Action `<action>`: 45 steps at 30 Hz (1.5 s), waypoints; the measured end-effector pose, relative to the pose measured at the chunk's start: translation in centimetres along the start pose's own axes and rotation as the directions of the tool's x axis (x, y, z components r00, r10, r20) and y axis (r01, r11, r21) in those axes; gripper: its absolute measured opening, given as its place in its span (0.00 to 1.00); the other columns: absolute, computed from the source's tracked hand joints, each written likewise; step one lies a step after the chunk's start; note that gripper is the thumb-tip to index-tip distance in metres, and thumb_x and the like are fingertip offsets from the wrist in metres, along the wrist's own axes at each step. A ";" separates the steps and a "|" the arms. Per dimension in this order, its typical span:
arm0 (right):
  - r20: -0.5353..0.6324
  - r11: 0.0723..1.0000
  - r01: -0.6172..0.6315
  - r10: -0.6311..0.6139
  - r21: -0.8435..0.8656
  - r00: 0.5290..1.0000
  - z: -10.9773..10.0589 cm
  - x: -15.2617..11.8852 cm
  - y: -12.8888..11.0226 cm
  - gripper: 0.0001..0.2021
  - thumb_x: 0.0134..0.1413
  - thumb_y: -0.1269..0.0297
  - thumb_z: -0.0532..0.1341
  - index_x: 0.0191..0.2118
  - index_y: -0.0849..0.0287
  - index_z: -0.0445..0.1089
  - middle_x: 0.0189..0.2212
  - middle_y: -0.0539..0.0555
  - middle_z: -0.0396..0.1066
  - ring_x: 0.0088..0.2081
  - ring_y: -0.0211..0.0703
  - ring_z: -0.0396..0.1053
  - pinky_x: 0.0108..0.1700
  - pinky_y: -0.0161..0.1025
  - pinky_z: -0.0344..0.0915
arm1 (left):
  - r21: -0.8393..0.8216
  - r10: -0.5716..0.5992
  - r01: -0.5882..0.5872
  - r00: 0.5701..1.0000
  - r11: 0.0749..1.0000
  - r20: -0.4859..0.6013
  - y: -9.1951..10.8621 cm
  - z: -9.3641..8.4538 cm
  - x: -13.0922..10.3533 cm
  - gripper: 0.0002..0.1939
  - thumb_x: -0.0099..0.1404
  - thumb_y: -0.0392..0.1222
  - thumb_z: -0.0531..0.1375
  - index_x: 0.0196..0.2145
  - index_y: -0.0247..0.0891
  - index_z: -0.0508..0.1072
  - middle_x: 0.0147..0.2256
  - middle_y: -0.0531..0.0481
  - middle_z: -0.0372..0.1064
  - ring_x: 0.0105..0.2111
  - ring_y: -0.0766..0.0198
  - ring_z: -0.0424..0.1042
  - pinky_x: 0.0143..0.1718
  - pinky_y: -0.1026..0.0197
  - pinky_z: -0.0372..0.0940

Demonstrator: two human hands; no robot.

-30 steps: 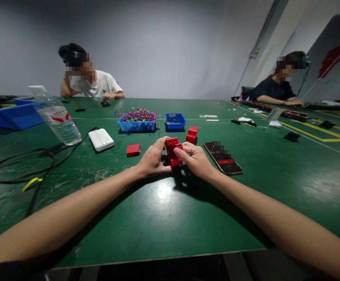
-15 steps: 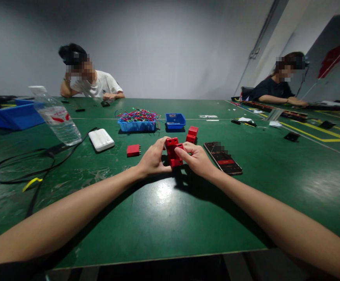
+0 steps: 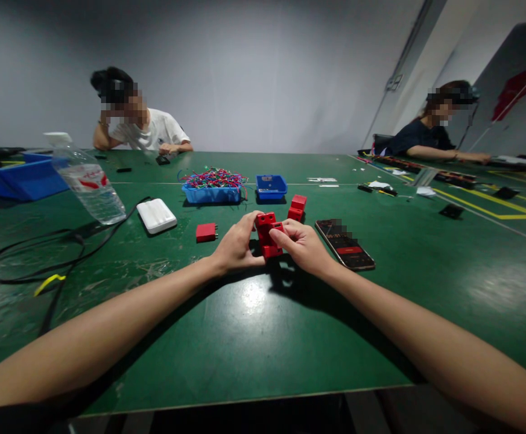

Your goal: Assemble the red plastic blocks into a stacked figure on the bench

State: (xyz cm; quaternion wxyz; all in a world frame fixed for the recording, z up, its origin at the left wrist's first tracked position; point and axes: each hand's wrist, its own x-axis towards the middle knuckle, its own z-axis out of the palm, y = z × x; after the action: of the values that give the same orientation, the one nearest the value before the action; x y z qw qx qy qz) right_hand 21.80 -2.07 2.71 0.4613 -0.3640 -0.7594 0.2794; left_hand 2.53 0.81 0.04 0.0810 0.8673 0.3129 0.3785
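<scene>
Over the green table (image 3: 254, 349), my left hand (image 3: 237, 244) grips a red plastic housing (image 3: 266, 229) from its left side. Two round holes show in the housing's upper end, and its middle is recessed. My right hand (image 3: 306, 244) is closed on a smaller red block (image 3: 277, 226) with a dark slot, held against the housing's right side; whether it sits inside the recess I cannot tell. Left of my hands lies a red module (image 3: 205, 232) with two metal pins pointing right. Just behind my right hand stands another red housing (image 3: 297, 207).
A phone (image 3: 347, 244) lies right of my hands. Behind are a blue tray of coloured wires (image 3: 212, 194) and a small blue tray (image 3: 271, 188). A white power bank (image 3: 157, 216), a tilted water bottle (image 3: 88, 181) and a black cable (image 3: 32, 280) lie left. Two people sit beyond.
Both my hands and the red pieces stay almost where they were. The person at the far right has reached a hand further right along the table.
</scene>
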 end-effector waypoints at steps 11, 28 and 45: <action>0.096 0.966 -0.203 0.189 0.163 0.977 0.1 0.3 0.4 0.25 0.51 0.39 0.59 0.23 0.58 0.60 0.21 0.48 0.63 0.25 0.36 0.59 0.30 0.35 0.58 | 0.008 0.030 -0.029 1.000 1.000 -0.009 0.1 0.0 0.0 0.42 0.52 0.50 0.67 0.59 0.38 0.53 0.55 0.38 0.61 0.56 0.48 0.65 0.58 0.47 0.62; 0.177 0.953 -0.201 0.163 0.228 0.971 -0.2 0.3 0.9 0.21 0.50 0.45 0.62 0.24 0.57 0.58 0.26 0.49 0.65 0.30 0.39 0.64 0.33 0.37 0.62 | -0.110 0.077 -0.071 0.996 0.991 0.053 -0.5 -0.1 -0.2 0.49 0.53 0.48 0.67 0.65 0.39 0.46 0.64 0.35 0.52 0.63 0.46 0.56 0.63 0.44 0.55; -0.252 0.934 -0.262 0.322 0.243 0.913 0.9 0.7 3.8 0.31 0.43 0.47 0.67 0.49 0.53 0.56 0.41 0.53 0.69 0.40 0.43 0.71 0.43 0.45 0.70 | 0.451 -0.362 0.332 0.932 0.828 -0.023 0.0 0.6 -0.4 0.39 0.60 0.62 0.57 0.60 0.32 0.59 0.64 0.27 0.49 0.63 0.34 0.52 0.59 0.31 0.49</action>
State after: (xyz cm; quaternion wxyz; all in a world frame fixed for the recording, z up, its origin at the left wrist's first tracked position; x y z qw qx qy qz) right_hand 21.89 0.57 -0.21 0.5543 -0.4613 -0.5882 0.3660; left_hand 2.73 0.66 -0.60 -0.0435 0.8026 0.5411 0.2475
